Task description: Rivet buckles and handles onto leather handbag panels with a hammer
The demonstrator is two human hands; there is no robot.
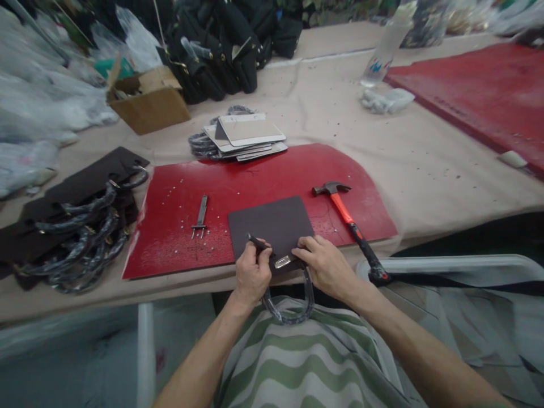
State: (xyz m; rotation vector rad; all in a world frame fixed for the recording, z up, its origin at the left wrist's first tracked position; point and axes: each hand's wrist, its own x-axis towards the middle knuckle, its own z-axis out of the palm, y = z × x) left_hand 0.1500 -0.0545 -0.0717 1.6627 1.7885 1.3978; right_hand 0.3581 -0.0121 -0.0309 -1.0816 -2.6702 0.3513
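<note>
A dark brown bag panel (272, 221) lies flat at the front edge of the red board. Its curved handle (291, 318), wrapped in clear plastic, hangs toward my body. My left hand (254, 272) pinches a slim dark piece (256, 242) with a shiny tip, above the panel's left part; whether it is a strap end or a tool I cannot tell. A small silver metal clasp (282, 262) sits near the panel's lower edge, between my hands. My right hand (325, 263) grips the panel's right lower edge beside the handle, its fingers bent and close to the clasp.
On the red board (204, 175) lie a pronged punch (200, 218) and a claw hammer (346, 218), its grip past the edge. Stacked panels (246, 133) stand behind. Left are dark panels with wrapped handles (85, 226); farther back, a cardboard box (148, 107) and a bottle (382, 56).
</note>
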